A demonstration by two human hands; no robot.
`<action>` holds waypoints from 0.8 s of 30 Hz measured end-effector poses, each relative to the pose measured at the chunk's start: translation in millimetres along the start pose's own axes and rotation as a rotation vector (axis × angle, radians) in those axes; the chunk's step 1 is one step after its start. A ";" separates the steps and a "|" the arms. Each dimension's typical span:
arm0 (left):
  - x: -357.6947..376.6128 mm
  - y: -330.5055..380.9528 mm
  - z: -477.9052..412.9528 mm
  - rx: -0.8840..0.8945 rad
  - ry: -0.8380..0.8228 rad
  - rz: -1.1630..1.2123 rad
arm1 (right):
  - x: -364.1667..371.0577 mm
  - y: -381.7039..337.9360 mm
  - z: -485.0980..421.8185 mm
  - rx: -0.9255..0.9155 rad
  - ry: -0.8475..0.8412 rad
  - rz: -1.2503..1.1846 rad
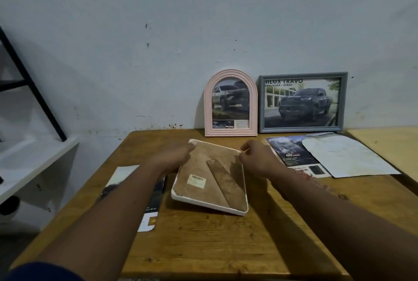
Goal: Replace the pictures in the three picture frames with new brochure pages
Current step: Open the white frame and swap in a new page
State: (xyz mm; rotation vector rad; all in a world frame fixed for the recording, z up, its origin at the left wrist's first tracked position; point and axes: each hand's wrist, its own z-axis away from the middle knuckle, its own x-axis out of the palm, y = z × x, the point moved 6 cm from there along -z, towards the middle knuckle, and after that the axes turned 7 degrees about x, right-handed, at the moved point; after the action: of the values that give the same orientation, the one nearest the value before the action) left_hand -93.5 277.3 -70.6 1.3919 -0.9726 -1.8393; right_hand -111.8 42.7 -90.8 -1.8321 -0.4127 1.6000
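The left grip (172, 158) is closed on the far left corner of the white frame (178, 197), with the thumb lying on top of that corner. The right grip (255, 158) is closed too, and its fingertips (243, 155) pinch the far right edge of the same frame. I cannot tell if they hold only the rim or a small tab there. The white frame is between the two forearms, in the middle of the worktop (203, 246), with its face down. Its brown back (203, 167) is up and shows a folded stand (224, 181) and a small pale sticker (196, 180). A dark shadow is under its near edge, so this edge seems to be a little above the wood. Under the left forearm lies a brochure page (123, 176), partly hidden. On the right side lies another brochure page (287, 156), and a white sheet (346, 158) covers its right part. At the back of the worktop a pink arched frame (230, 131) and a grey frame (343, 102) stand upright side by side against the wall (203, 20). Each one has a picture of a pickup truck inside. A white shelf (34, 156) is at the far left, and a paler table (389, 145) is at the right.
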 end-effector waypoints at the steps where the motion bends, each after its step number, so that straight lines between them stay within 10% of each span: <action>1: 7.0 -7.0 -1.7 -0.015 -0.023 -0.039 | 3.4 6.6 -1.3 0.005 0.004 0.037; 12: 45.7 -18.8 -17.0 0.243 0.167 -0.460 | 23.0 12.4 -5.7 -0.129 0.103 0.409; 24: 77.1 -39.2 -25.7 0.291 0.151 -0.277 | 34.7 17.8 -19.6 -0.039 0.171 0.280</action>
State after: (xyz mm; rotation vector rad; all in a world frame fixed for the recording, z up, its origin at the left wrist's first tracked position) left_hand -89.4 229.6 -147.1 1.8956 -1.0420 -1.8036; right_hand -89.3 46.1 -127.9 -2.1115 -0.1142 1.6058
